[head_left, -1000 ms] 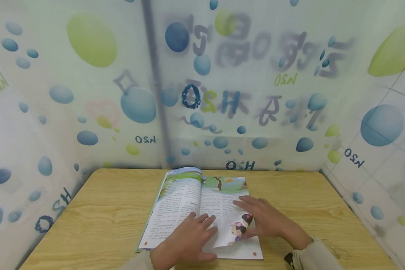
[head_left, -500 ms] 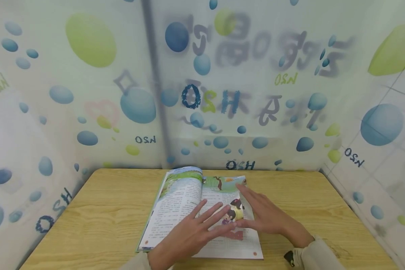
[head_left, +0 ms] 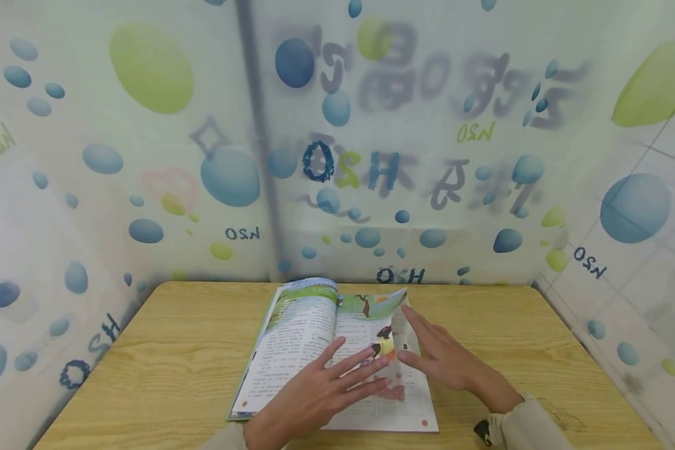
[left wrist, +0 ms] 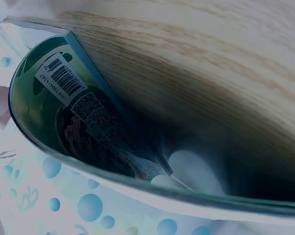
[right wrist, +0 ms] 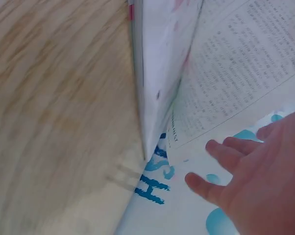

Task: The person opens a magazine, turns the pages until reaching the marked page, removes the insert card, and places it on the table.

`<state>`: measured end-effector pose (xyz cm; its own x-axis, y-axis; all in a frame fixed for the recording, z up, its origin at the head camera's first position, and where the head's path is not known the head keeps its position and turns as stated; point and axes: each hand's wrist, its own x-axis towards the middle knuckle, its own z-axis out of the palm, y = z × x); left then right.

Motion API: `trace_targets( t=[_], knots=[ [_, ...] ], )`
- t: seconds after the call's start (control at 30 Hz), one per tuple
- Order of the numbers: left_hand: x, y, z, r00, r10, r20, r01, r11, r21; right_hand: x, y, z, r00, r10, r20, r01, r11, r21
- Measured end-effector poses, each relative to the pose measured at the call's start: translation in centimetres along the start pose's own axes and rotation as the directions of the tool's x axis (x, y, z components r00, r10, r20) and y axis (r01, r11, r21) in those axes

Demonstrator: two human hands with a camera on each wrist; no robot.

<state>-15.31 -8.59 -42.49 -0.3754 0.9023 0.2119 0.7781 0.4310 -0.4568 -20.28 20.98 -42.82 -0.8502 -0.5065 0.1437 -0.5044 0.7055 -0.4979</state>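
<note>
An open magazine [head_left: 284,369] with printed text and coloured pictures lies on the table. One right-hand page [head_left: 365,331] is raised, its top right corner curling up, and cartoon figures show near its edge. My left hand [head_left: 317,397], fingers spread and straight, is over the lower middle of the magazine; whether it touches the paper I cannot tell. Beside the raised page's right edge is my right hand [head_left: 450,362], thumb and fingers apart, with nothing pinched between them. The left wrist view shows the magazine's bent green cover with a barcode label [left wrist: 64,78].
The wooden table [head_left: 163,350] extends on both sides of the magazine. A pale curtain [head_left: 371,206] printed with blue and green drops and "H2O" lettering hangs behind the table and along both sides.
The page has lifted and swung leftward from the right side, uncovering the sheet beneath. My left hand has spread its fingers and shifted slightly right; the right hand has opened out beside the page.
</note>
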Motion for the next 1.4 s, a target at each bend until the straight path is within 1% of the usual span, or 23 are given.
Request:
trace_targets(
  t=[0.1, 0.17, 0.3, 0.37, 0.43, 0.5, 0.6, 0.67, 0.77, 0.83, 0.9, 0.97, 1.1, 1.17, 1.3, 1.4],
  knots=[
    [-0.1, 0.0, 0.0, 1.0, -0.001, -0.009, 0.001, 1.0, 0.013, 0.0, 0.3, 0.1, 0.998, 0.038, 0.051, -0.036, 0.999, -0.033],
    [-0.1, 0.0, 0.1, 1.0, 0.0, -0.005, 0.0, 1.0, 0.024, -0.1, 0.5, 0.2, 0.992, 0.058, 0.112, -0.051, 0.997, -0.059],
    [0.0, -0.2, 0.2, 0.999, -0.006, 0.042, 0.004, 0.999, 0.038, -0.4, 1.0, 0.5, 0.967, 0.069, 0.245, -0.054, 0.996, -0.069],
    [0.0, -0.3, 0.3, 0.997, -0.016, 0.07, 0.014, 0.999, 0.032, -0.6, 1.3, 0.7, 0.955, 0.069, 0.289, -0.053, 0.997, -0.062],
    [0.0, -0.5, 0.3, 0.995, -0.029, 0.098, 0.026, 0.999, 0.03, -0.9, 1.5, 0.9, 0.948, 0.071, 0.31, -0.053, 0.997, -0.064],
    [0.0, -0.7, 0.5, 0.993, -0.049, 0.108, 0.045, 0.998, 0.035, -1.0, 1.7, 1.1, 0.946, 0.073, 0.316, -0.052, 0.996, -0.073],
    [-0.2, -1.0, 0.7, 0.988, -0.091, 0.122, 0.091, 0.996, 0.009, -1.0, 1.9, 1.2, 0.945, 0.079, 0.316, -0.055, 0.995, -0.083],
    [-0.4, -1.3, 0.9, 0.984, -0.124, 0.131, 0.13, 0.991, -0.043, -1.0, 1.9, 1.3, 0.945, 0.083, 0.317, -0.06, 0.995, -0.081],
    [-0.8, -1.7, 0.9, 0.974, -0.163, 0.155, 0.185, 0.972, -0.147, -0.9, 1.8, 1.4, 0.941, 0.094, 0.324, -0.072, 0.994, -0.079],
    [-1.0, -1.9, 0.9, 0.97, -0.178, 0.166, 0.21, 0.957, -0.201, -0.9, 1.8, 1.4, 0.94, 0.1, 0.327, -0.08, 0.994, -0.075],
    [-1.1, -2.0, 1.0, 0.967, -0.188, 0.172, 0.226, 0.946, -0.235, -0.9, 1.7, 1.4, 0.939, 0.106, 0.327, -0.087, 0.994, -0.072],
    [-1.2, -2.2, 1.1, 0.965, -0.196, 0.175, 0.236, 0.937, -0.256, -0.9, 1.6, 1.4, 0.938, 0.11, 0.327, -0.091, 0.993, -0.073],
    [-1.4, -2.4, 1.3, 0.963, -0.206, 0.173, 0.247, 0.932, -0.264, -0.9, 1.5, 1.4, 0.937, 0.119, 0.329, -0.098, 0.992, -0.08],
    [-1.5, -2.5, 1.4, 0.96, -0.211, 0.185, 0.256, 0.928, -0.272, -0.9, 1.5, 1.3, 0.937, 0.119, 0.328, -0.096, 0.992, -0.085],
    [-1.5, -2.6, 1.6, 0.945, -0.229, 0.232, 0.293, 0.907, -0.301, -0.8, 1.5, 1.4, 0.94, 0.108, 0.323, -0.083, 0.992, -0.092],
    [-1.6, -2.7, 1.8, 0.934, -0.244, 0.26, 0.323, 0.888, -0.327, -0.8, 1.6, 1.5, 0.942, 0.101, 0.319, -0.074, 0.993, -0.094]
  ],
)
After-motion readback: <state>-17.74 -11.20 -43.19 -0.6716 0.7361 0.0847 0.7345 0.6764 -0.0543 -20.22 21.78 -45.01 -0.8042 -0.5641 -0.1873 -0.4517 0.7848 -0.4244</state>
